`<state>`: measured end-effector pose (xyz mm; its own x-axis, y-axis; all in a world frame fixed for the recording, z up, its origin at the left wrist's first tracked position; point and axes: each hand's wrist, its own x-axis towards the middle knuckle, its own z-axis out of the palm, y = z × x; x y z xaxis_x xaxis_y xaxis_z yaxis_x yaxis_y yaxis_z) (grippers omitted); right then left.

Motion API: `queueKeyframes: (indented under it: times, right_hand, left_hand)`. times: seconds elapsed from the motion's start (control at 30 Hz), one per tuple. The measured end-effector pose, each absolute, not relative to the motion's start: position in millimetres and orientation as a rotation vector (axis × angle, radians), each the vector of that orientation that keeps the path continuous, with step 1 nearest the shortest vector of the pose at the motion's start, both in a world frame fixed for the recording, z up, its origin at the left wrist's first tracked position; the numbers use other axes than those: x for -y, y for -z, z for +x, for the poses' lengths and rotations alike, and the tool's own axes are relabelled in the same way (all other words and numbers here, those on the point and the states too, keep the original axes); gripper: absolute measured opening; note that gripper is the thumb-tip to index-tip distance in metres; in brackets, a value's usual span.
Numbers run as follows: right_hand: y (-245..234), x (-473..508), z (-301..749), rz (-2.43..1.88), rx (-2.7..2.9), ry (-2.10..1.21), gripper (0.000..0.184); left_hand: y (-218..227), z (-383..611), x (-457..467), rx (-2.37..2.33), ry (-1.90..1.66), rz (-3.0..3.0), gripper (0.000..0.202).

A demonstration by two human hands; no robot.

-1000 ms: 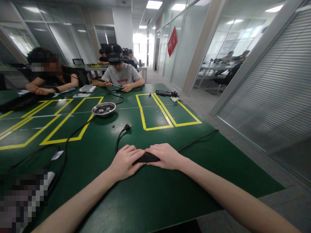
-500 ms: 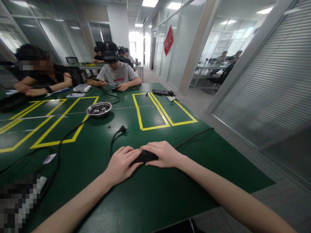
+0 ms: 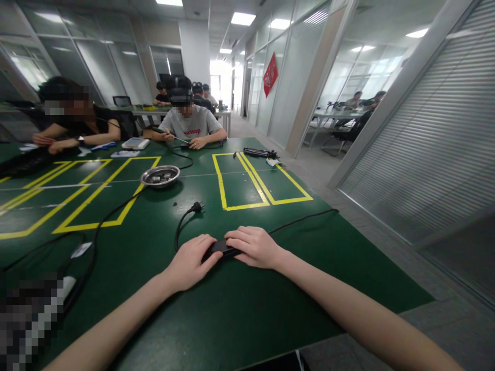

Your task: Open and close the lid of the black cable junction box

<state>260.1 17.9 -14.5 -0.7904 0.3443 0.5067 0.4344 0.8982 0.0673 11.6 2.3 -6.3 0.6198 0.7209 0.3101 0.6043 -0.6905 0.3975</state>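
A small black box-shaped device, with black cables running out of both ends, lies on the green table in front of me. My left hand rests on its left end with fingers curled over it. My right hand covers its right end, fingers bent down onto it. One cable curls left and away to a black plug lying loose on the table. The other cable runs right toward the table's edge.
A metal bowl with small parts stands further back among yellow taped rectangles. Black cables cross the left side. Two people sit at the far end with tools and a black tool. The table's edge drops off at right.
Both hands have stayed on the black device; they shifted slightly, so less of it shows between them. The view drifted a little.
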Motion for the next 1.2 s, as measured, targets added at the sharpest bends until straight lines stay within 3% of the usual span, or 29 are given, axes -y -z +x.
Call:
queueKeyframes:
  times: [0.13,0.33,0.5,1.03,1.2]
  right_hand:
    - [13.4,-17.9,258.8,-0.616,2.576,0.084,0.030]
    - [8.8,-18.3,260.7,-0.844,2.501,-0.405,0.061]
    - [4.7,-16.2,258.3,-0.923,2.533,-0.419,0.032]
    - [13.1,-20.7,256.4,-0.827,2.508,-0.205,0.034]
    - [15.4,-23.1,258.2,-0.766,2.492,-0.278,0.035]
  left_hand:
    - [3.1,8.7,-0.3,-1.045,-0.726,2.556,0.025]
    - [10.7,9.4,-4.3,-1.008,-0.863,2.788,0.025]
    - [13.3,13.4,-4.0,-1.101,-0.778,2.809,0.027]
    - [10.9,13.3,-5.4,-1.173,-0.719,2.688,0.029]
    - [12.0,12.6,-5.7,-1.150,-0.709,2.710,0.024]
